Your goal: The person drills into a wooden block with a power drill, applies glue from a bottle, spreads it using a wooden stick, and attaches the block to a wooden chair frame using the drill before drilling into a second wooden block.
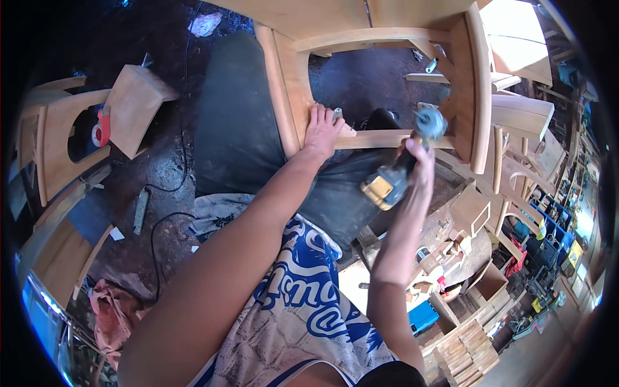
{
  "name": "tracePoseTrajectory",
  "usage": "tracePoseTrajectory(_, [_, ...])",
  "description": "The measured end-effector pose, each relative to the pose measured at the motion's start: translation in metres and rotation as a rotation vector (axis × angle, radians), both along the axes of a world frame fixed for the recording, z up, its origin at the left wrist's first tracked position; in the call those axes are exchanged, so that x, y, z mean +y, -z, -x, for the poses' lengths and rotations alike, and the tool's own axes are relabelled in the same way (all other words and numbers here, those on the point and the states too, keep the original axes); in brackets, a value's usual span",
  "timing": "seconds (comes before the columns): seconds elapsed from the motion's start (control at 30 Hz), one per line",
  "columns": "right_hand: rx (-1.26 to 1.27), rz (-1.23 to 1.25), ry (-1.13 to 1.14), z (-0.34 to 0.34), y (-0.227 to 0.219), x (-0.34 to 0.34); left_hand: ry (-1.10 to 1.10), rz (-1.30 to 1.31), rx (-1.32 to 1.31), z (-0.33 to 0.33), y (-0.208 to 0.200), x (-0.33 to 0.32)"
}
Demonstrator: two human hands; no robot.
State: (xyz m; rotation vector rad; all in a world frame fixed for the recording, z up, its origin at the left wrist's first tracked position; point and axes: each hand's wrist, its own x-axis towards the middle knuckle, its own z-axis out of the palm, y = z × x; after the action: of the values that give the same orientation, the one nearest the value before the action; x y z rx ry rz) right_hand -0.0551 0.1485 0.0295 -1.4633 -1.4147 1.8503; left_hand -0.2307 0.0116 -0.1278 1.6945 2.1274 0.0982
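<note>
Pale wood under the fingers of the left hand (322, 134): they lie bent over the inner lower-left corner of a wooden frame (282, 97), where its lower rail (377, 139) meets the side. A small metallic piece (337, 114) shows at the fingertips; cannot tell whether they pinch it or only lie beside it

Right hand (420, 162): fingers closed round the grip of a cordless drill (387, 185), blurred, its chuck end over the right part of the rail, inside the frame opening. Contact between bit and wood cannot be made out

Frame stands in front of the person, the left trouser leg (233, 109) beside its left post

Technique, judged: brace the corner firmly with the left palm, fingers clear of the bit's line; set the tip square before squeezing the trigger; start slowly, push along the bit's axis, ease off near full depth so the wood does not split

Further out: left, an angled wooden piece (138, 106), red tape roll (100, 131), power strip (140, 211) on the floor; right, loose wood blocks (459, 245) and a blue box (423, 317)
</note>
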Motion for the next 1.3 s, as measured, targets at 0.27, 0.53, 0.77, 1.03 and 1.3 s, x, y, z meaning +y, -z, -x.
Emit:
tracePoseTrajectory(0.27, [-1.402, -0.581, -0.897, 0.132, -0.046, 0.067, -0.021, -0.002, 0.015, 0.0, 0.006, -0.002])
tracePoseTrajectory(0.53, [-1.494, -0.744, -1.073, 0.143, -0.011, 0.086, -0.033, -0.064, 0.007, -0.002, 0.0, -0.001])
tracePoseTrajectory(0.77, [-1.535, -0.69, -1.124, 0.146, -0.007, 0.096, -0.011, 0.028, 0.012, -0.001, 0.0, 0.001])
tracePoseTrajectory(1.03, [-1.527, -0.67, -1.108, 0.141, -0.004, 0.108, -0.038, -0.06, -0.003, -0.002, -0.001, 0.001])
tracePoseTrajectory(1.3, [-1.507, -0.668, -1.134, 0.146, 0.0, 0.111, -0.037, -0.046, -0.004, -0.001, -0.001, 0.001])
